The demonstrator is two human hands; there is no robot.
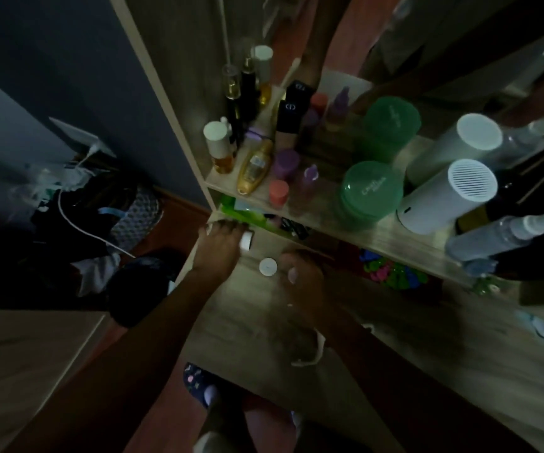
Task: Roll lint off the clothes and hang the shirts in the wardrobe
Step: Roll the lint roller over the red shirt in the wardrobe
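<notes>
The view is dark and blurred. My left hand [221, 245] reaches to the front left corner of the lower wooden shelf [296, 322], and a small white cylinder [247, 240] sits pinched at its thumb side. My right hand [303, 286] hovers over the same shelf with curled fingers. A round white cap [268, 267] lies just off its fingertips; whether they touch is unclear. A white loop [311, 353] hangs below my right wrist. No shirt or lint roller is clearly recognisable.
The upper shelf [378, 230] is crowded with perfume bottles [254, 168], a green jar [370, 191], a white cylinder device [450, 194] and a spray bottle [506, 235]. Bright clips [391, 273] lie at the back. On the floor to the left is a heap of bags and cables [77, 207].
</notes>
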